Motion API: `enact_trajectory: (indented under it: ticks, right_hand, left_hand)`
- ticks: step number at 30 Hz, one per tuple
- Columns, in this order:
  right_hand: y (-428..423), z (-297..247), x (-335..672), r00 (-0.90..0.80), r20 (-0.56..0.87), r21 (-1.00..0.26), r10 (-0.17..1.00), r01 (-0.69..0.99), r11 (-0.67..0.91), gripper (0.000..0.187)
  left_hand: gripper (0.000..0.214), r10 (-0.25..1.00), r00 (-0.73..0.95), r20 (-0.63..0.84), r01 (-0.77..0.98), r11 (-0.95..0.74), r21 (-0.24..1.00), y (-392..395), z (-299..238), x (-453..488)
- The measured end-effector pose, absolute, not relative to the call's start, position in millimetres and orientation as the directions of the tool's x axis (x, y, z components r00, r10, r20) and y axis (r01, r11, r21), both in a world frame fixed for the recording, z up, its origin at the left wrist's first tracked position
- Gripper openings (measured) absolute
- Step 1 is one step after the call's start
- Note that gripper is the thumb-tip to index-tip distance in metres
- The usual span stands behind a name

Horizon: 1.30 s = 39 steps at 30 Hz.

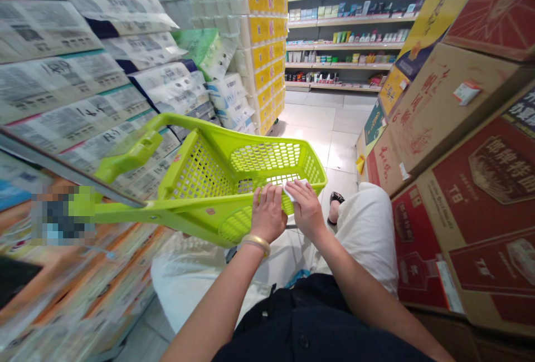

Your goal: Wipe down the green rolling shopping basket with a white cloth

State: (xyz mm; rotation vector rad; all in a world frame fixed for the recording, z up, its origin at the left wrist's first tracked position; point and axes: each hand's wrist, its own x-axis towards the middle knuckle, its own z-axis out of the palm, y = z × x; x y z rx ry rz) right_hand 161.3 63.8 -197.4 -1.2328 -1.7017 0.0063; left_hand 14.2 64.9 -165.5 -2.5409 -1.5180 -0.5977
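Note:
In front of me is a lime-green plastic shopping basket [196, 204] with perforated sides and a long handle reaching to the left. My left hand [267, 214], with a gold bangle at the wrist, has its fingers bent over the basket's near rim and grips it. Just to the right, my right hand [308, 210] presses a folded white cloth or tissue [292, 190] onto the same rim, near the front corner. Its fingers lie over the white piece, and part of it is hidden. Through the holes and the open top, the basket shows no goods.
Printed cartons [422, 122] are stacked close on my right. Wrapped paper packs [71, 81] and a tall yellow-and-white stack [259, 39] stand on the left. Shelves of small goods [351, 16] line the back, beyond a tiled floor [311, 114]. A metal strip [71, 167] crosses the left side.

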Motion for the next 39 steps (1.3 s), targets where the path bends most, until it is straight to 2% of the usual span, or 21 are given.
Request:
enact_trajectory:
  ticks: [6, 8, 12, 14, 19, 25, 27, 30, 32, 37, 39]
  right_hand:
    - [72, -205, 193, 0.302, 0.648, -0.631, 0.699, 0.728, 0.269, 0.044]
    - [70, -204, 186, 0.255, 0.659, -0.609, 0.707, 0.734, 0.302, 0.045]
    - [64, -200, 168, 0.043, 0.701, -0.51, 0.712, 0.728, 0.458, 0.045]
    - [65, -201, 172, 0.057, 0.703, -0.511, 0.709, 0.734, 0.447, 0.045]
    - [72, -205, 188, 0.267, 0.666, -0.605, 0.697, 0.739, 0.295, 0.046]
    - [65, -200, 164, 0.025, 0.692, -0.52, 0.721, 0.711, 0.474, 0.044]
    - [67, -200, 171, 0.048, 0.692, -0.527, 0.72, 0.716, 0.458, 0.045]
    - [72, -202, 188, 0.197, 0.673, -0.587, 0.713, 0.729, 0.353, 0.045]
    - [72, -203, 190, 0.231, 0.665, -0.603, 0.711, 0.727, 0.328, 0.045]
    - [65, -199, 171, 0.01, 0.682, -0.53, 0.731, 0.696, 0.485, 0.045]
    - [67, -198, 174, 0.018, 0.671, -0.54, 0.741, 0.696, 0.473, 0.044]
  left_hand:
    - [0.063, 0.817, 0.417, 0.398, 0.866, -0.49, 0.099, 64, -164, 15]
    - [0.063, 0.816, 0.411, 0.406, 0.866, -0.488, 0.105, 64, -165, 16]
    - [0.063, 0.816, 0.413, 0.405, 0.864, -0.491, 0.108, 65, -167, 14]
    - [0.063, 0.815, 0.419, 0.401, 0.862, -0.495, 0.105, 64, -166, 14]
    - [0.064, 0.812, 0.418, 0.408, 0.863, -0.495, 0.101, 64, -165, 15]
    - [0.062, 0.811, 0.415, 0.412, 0.861, -0.497, 0.11, 65, -167, 14]
    - [0.063, 0.809, 0.426, 0.405, 0.857, -0.505, 0.107, 65, -167, 14]
    - [0.065, 0.808, 0.429, 0.404, 0.857, -0.505, 0.102, 65, -166, 14]
    - [0.064, 0.81, 0.421, 0.409, 0.861, -0.499, 0.101, 65, -166, 15]
    - [0.062, 0.809, 0.423, 0.409, 0.861, -0.5, 0.098, 66, -168, 15]
    - [0.063, 0.807, 0.431, 0.404, 0.858, -0.505, 0.094, 66, -167, 14]
